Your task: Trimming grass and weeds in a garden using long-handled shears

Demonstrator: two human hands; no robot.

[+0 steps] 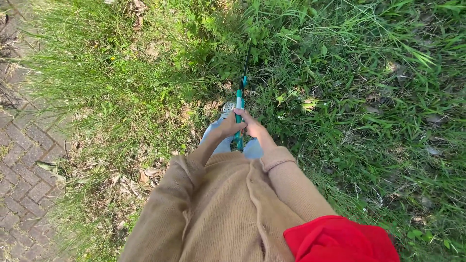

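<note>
Both hands were clenched together on the teal handles of the garden shears [239,104], the left hand [229,126] just beside the right hand [252,128] (tan cardigan sleeves behind them), the dark blades reaching into the grass [340,73] ahead.

Outdoors, full sun hitting the ground hard. Long green grass [369,82] is covering most of the view, growing tall and tangled toward the right. Dry brown leaves [141,177] are lying scattered through the thinner patch in the middle. Grey brick paving [22,160] in herringbone is running along the left edge, weeds creeping into the joints.
</note>
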